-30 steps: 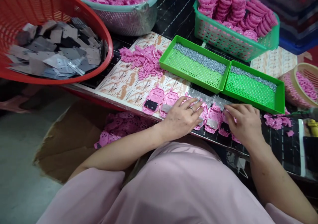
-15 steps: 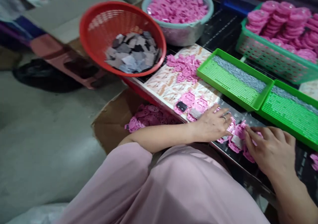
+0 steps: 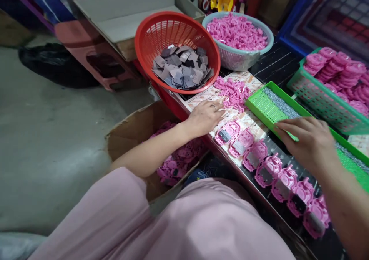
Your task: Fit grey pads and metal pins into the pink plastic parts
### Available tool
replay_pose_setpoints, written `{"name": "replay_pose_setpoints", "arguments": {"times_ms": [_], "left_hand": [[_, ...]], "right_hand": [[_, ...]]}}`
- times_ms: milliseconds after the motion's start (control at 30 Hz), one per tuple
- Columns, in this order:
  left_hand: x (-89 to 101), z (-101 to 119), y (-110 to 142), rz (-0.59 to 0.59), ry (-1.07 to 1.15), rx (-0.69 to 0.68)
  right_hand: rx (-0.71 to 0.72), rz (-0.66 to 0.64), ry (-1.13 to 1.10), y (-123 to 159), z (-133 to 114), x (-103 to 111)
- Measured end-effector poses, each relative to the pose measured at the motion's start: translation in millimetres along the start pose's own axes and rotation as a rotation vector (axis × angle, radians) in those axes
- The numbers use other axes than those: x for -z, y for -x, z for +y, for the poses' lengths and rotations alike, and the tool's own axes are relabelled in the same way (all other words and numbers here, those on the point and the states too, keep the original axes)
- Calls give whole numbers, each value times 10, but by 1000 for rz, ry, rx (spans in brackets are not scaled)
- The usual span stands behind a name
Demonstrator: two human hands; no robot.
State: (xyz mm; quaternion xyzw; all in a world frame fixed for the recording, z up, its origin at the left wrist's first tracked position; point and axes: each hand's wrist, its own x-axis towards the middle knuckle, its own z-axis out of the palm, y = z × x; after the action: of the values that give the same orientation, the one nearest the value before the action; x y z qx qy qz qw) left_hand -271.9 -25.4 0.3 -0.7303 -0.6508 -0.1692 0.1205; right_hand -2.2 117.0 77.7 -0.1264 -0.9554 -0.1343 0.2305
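Note:
My left hand point(image 3: 204, 117) rests on the table's near edge with fingers stretched out. Its fingertips lie beside a pile of small pink plastic parts point(image 3: 234, 93). My right hand point(image 3: 309, 143) hovers over the near side of a green tray point(image 3: 261, 102), thumb and fingertips drawn together. Whatever may be between them is too small to make out. A strip of small silvery pieces point(image 3: 284, 105) lies in that tray. Between my hands and my lap runs a row of several pink plastic casings point(image 3: 268, 169), each with a grey or black square plate at its lower part.
A red basket point(image 3: 141, 41) of grey and black plates stands at the table's left end. Behind are a pale blue basket point(image 3: 239, 62) of pink parts and a green basket point(image 3: 325, 102) of stacked pink pieces. Below sits a cardboard box point(image 3: 123, 137) holding pink parts.
My left hand has moved left from the casings to beside the pink pile. My right hand has lifted from the casings to the green tray. The view has shifted, showing the whole row.

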Motion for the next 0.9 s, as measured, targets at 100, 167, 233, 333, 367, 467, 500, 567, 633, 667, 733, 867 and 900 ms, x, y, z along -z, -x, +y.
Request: {"name": "replay_pose_setpoints", "arguments": {"times_ms": [100,167,233,333,367,467,500,567,633,667,733,867,900], "left_hand": [[-16,-59,104,-11,12,-8],[-25,-38,160,8,45,-2],[-23,-6,199,50,79,9],[-7,31,218,121,129,8],[-4,39,214,136,153,12],[-12,63,174,147,296,66],[-20,75,149,152,374,92],[-36,114,80,172,568,153],[-45,174,-9,175,805,235],[-45,211,-57,155,933,279],[-35,293,-153,71,1166,339],[2,447,-302,-58,1368,342],[10,478,-328,-58,1369,337]], "right_hand": [[-55,-96,-42,-459,-69,-446],[-104,-214,-45,-683,-108,-701],[-151,-298,-54,-841,-133,-890],[-192,-340,-82,-963,-142,-1029],[-200,-337,-91,-976,-140,-1037],[-287,-236,-258,-934,-148,-959],[-331,-196,-353,-896,-162,-907],[-442,-159,-626,-795,-209,-786],[-558,-164,-936,-680,-277,-669],[-620,-149,-1094,-623,-315,-621],[-703,-89,-1305,-520,-387,-552],[-726,44,-1314,-340,-479,-472],[-704,62,-1241,-296,-488,-445]]}}
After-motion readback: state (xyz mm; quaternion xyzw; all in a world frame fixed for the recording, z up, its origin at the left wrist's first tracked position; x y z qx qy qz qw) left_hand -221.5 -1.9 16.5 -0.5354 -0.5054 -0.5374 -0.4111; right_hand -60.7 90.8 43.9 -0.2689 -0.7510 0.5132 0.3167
